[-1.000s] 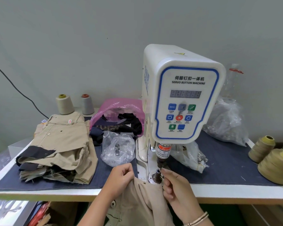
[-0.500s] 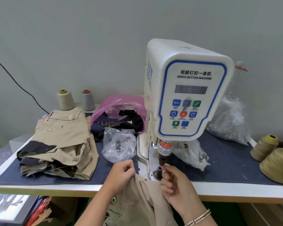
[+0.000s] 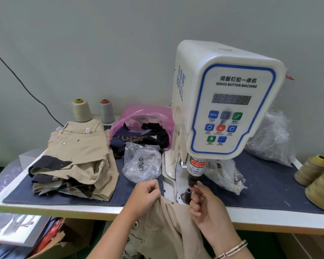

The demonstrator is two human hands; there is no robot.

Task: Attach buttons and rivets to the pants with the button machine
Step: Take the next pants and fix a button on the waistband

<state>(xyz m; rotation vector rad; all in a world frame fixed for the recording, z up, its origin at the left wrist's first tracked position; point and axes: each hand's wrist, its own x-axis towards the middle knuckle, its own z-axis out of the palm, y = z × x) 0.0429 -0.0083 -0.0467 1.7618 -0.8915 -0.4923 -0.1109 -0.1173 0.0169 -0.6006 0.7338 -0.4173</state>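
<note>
Head view: low in the centre of the frame the left hand (image 3: 145, 195) grips a bunched fold of the khaki pants (image 3: 163, 227), fingers curled tight on the cloth at the front edge of the surface (image 3: 86, 209). The pants hang from that edge down to the bottom of the frame, their top hem lying just by the lower die (image 3: 187, 194) of the button machine (image 3: 226, 101). The right hand (image 3: 207, 208), lower right of centre, pinches something small at its fingertips right under the machine's punch (image 3: 194, 176) (what it pinches is too small to tell); the other fingers are curled. A bracelet (image 3: 232, 249) circles that wrist. Left of centre sits a stack of folded khaki pants (image 3: 73, 157). Between stack and machine lies a clear bag (image 3: 141, 163) of metal parts, with a pink bag (image 3: 144, 120) of dark scraps behind it. Two thread cones (image 3: 81, 110) stand at the wall, two tan cones (image 3: 314, 174) at the right edge
</note>
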